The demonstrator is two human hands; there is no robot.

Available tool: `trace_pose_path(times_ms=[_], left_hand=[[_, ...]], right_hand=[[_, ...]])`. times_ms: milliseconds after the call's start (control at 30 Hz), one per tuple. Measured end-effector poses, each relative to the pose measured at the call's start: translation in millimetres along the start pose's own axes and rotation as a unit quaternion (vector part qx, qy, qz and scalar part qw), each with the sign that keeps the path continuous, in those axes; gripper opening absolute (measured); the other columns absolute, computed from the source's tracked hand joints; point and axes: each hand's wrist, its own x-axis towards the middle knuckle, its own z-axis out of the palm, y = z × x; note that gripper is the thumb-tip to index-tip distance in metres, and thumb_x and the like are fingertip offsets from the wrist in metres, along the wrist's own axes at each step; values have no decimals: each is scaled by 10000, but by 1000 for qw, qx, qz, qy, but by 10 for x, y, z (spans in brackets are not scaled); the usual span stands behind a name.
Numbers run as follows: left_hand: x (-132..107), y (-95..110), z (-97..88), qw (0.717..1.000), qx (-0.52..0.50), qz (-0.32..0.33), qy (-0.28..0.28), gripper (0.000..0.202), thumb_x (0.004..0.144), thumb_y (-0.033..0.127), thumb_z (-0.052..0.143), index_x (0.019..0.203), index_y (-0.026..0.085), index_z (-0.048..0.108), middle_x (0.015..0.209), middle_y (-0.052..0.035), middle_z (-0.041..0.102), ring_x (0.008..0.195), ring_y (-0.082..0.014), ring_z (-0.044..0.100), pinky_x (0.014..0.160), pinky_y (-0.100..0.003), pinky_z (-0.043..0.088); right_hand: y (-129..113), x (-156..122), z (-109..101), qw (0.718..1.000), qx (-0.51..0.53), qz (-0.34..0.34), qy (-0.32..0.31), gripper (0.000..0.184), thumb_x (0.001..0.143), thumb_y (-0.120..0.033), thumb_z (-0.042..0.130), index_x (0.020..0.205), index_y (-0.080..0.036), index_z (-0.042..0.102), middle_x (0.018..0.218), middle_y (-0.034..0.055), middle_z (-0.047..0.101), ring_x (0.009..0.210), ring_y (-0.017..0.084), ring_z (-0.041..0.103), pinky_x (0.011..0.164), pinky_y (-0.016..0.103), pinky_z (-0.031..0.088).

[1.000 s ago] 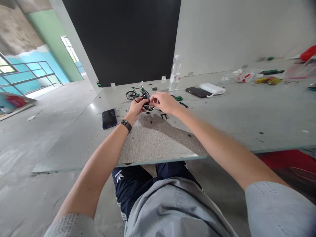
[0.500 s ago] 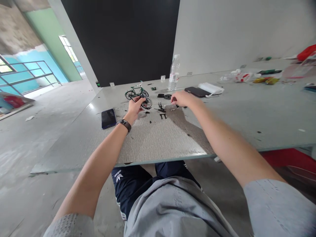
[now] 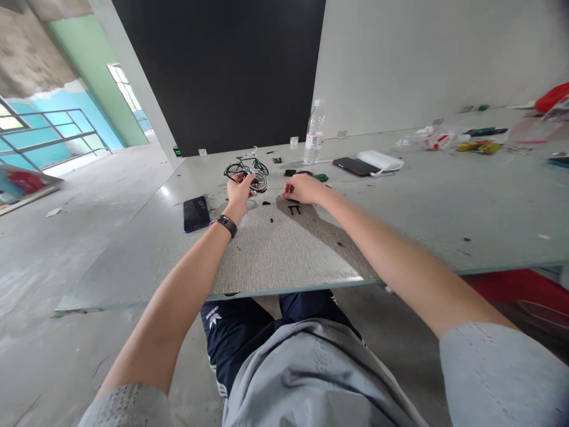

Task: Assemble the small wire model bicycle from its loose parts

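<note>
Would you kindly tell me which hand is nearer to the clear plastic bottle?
Right. The right hand is on the near side of the bottle; the left hand is farther, well to its left and in front.

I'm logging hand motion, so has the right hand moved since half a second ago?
Yes. The bare right hand has moved left and slightly down in the picture, judged against the clear, white-capped plastic bottle.

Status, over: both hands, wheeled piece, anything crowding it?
Left hand holding wheeled piece. Right hand by black bracket, grasp unclear. Green bike close behind wheeled piece, contact unclear.
</note>
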Motion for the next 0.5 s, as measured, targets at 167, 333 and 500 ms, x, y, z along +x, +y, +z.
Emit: trace_pose_path(times_ms=[167, 333, 500], left_hand=[[110, 133, -107, 997, -42, 20, 60, 203, 892, 243, 817, 995, 241, 642, 903, -15, 691, 732, -118, 664, 590, -233, 469], [279, 241, -347, 985, -78, 16, 154, 214, 910, 261, 777, 1010, 259, 588, 894, 10, 639, 726, -104, 597, 597, -221, 458], [377, 221, -470, 980, -90, 6, 179, 215, 901, 253, 764, 965, 267, 559, 849, 33, 601, 670, -94, 555, 606, -227, 460]], right_hand=[[91, -7, 16, 999, 2, 39, -19, 178, 983, -372, 742, 1050, -227, 820, 1170, 126, 809, 1030, 286, 728, 782, 381, 491], [176, -4, -21, 999, -3, 31, 11, 175, 1024, -300, 672, 1082, -215, 813, 1179, 123, 820, 1050, 282, 733, 822, 390, 498], [203, -34, -107, 999, 10, 35, 24, 109, 979, -236, 743, 1064, -215, 807, 1146, 107, 829, 1029, 257, 737, 870, 379, 510]])
